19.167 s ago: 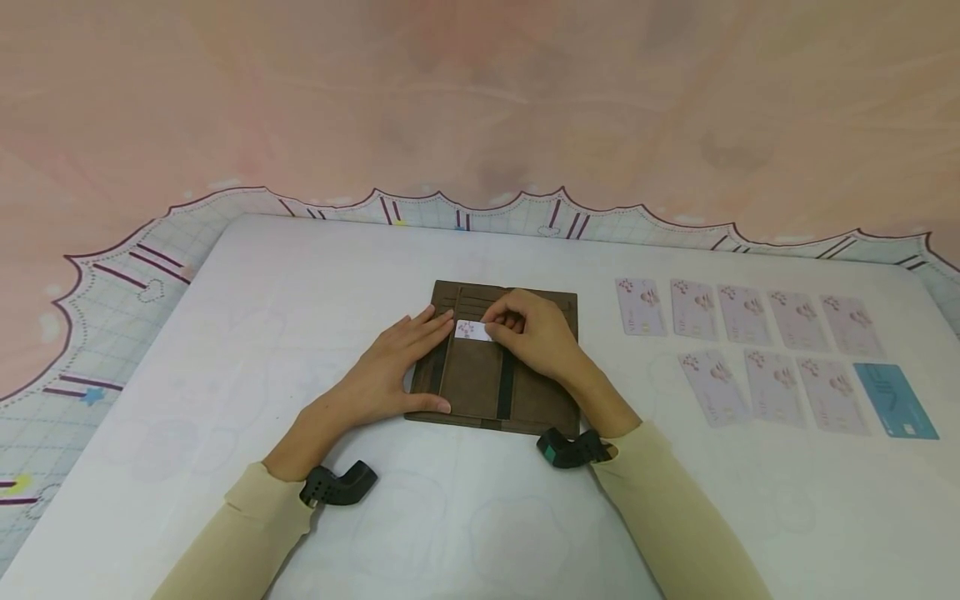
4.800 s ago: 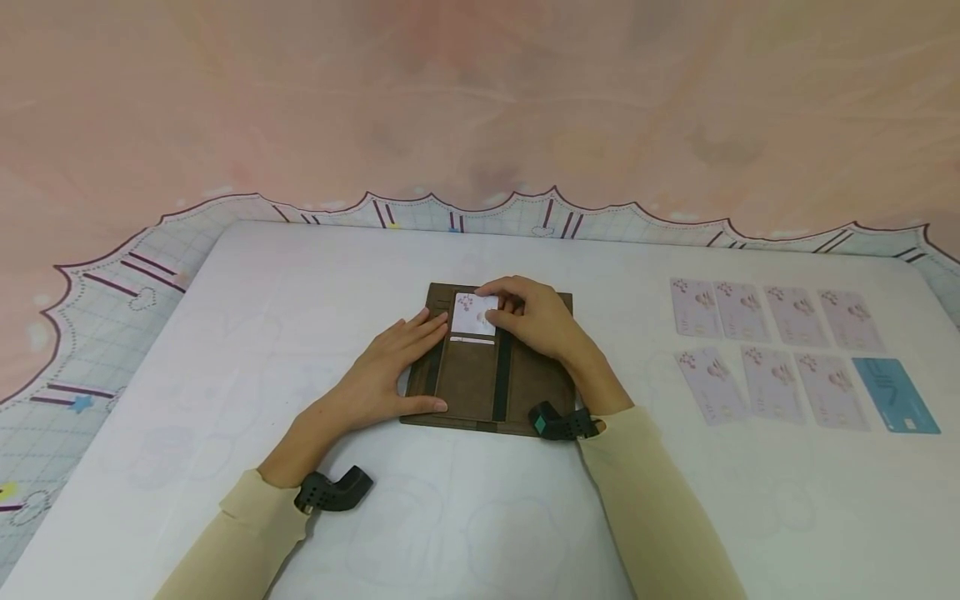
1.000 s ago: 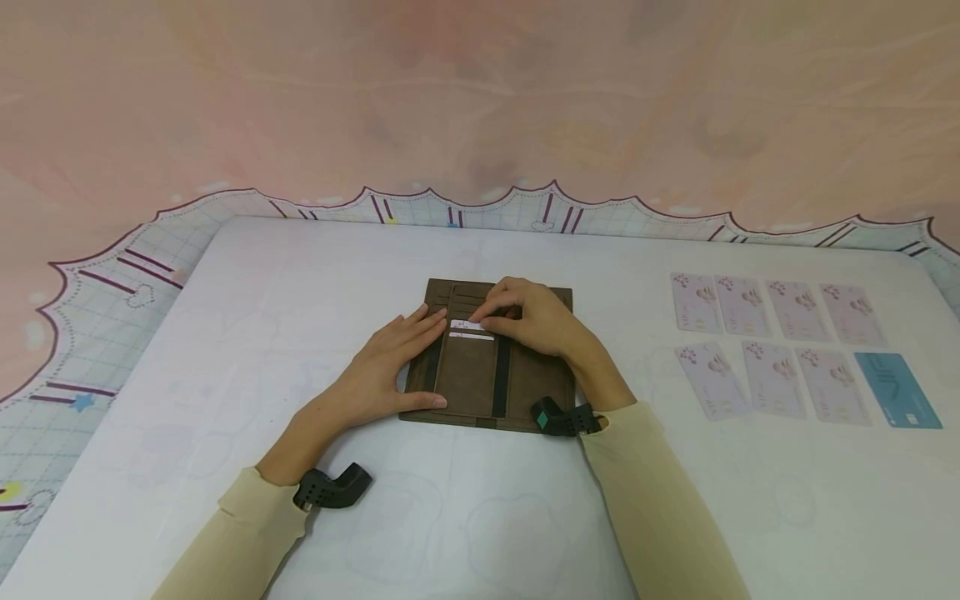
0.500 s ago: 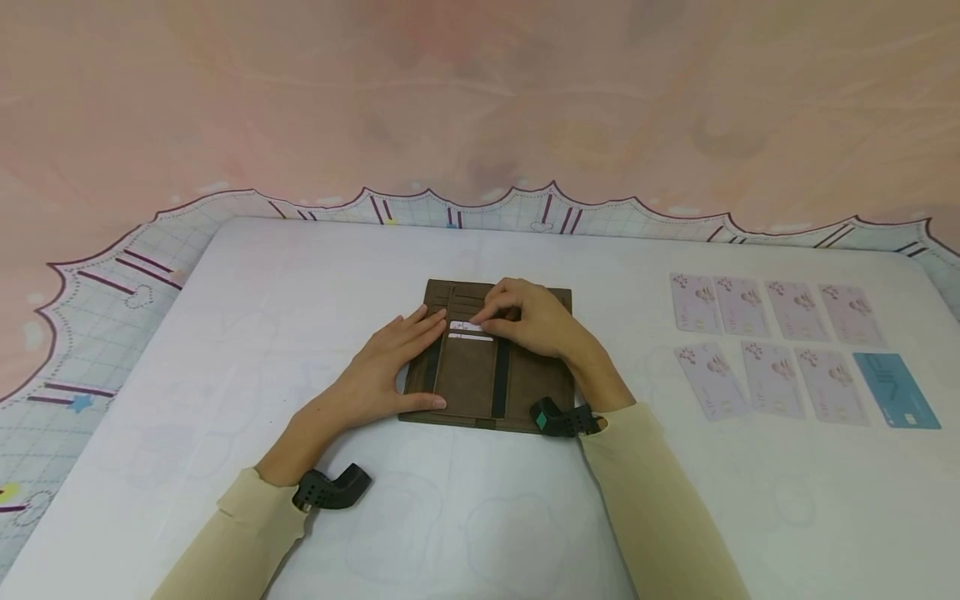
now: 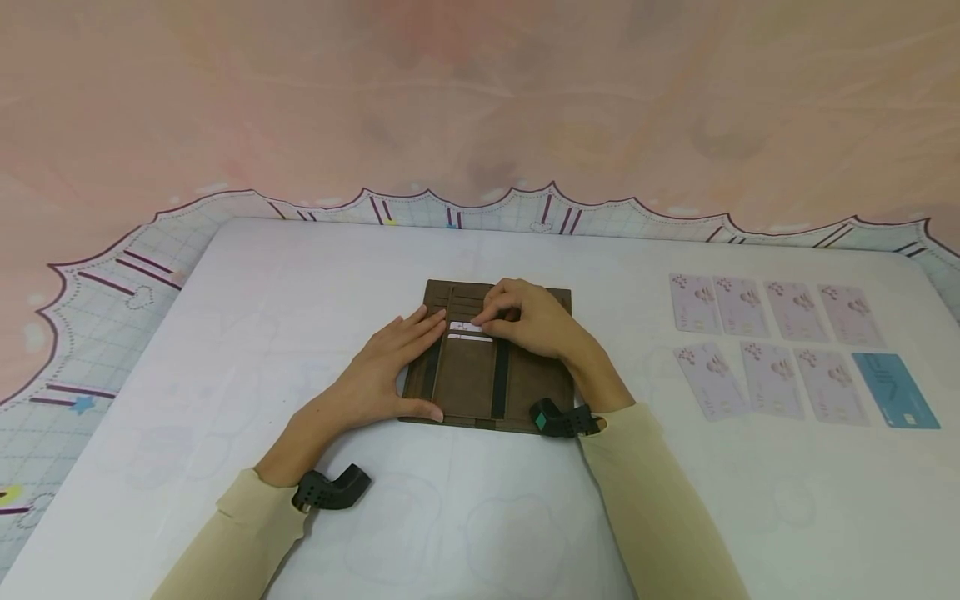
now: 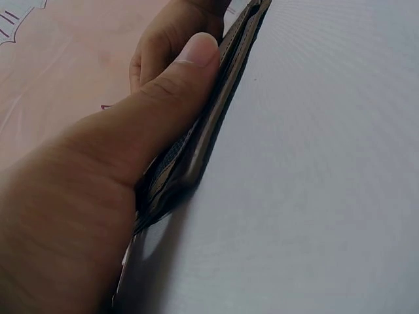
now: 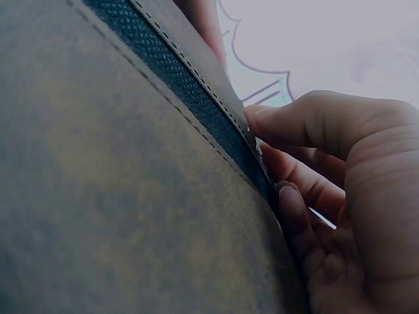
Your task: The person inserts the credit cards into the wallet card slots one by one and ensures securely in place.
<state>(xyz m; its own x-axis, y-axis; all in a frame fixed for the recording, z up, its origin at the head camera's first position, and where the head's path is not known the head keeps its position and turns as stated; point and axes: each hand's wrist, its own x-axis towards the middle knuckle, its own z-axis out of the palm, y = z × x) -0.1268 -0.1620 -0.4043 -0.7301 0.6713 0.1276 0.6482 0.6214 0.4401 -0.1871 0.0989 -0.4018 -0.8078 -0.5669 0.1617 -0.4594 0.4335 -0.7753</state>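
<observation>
A brown wallet [image 5: 465,387] with dark elastic bands lies open on the white table. My left hand [image 5: 378,367] rests flat over its left side, fingers spread, with the thumb at the wallet's bottom edge. In the left wrist view that thumb [image 6: 173,85] lies along the wallet's edge. A white card with a pink print [image 5: 459,326] is mostly inside a slot, only a strip showing. My right hand [image 5: 540,325] pinches its right end between thumb and bent fingers. Just below, the thin edge of another card [image 5: 461,337] shows in the slot beneath.
Several pale pink cards [image 5: 798,312] lie in two rows to the right of the wallet. A blue card [image 5: 896,390] ends the nearer row. Each wrist wears a black camera band [image 5: 330,487]. A patterned cloth [image 5: 480,100] hangs behind the table.
The card has gone from mostly exposed to mostly inside its slot since several seconds ago. One pink card has left the far row since the first frame. The left thumb has slid slightly down.
</observation>
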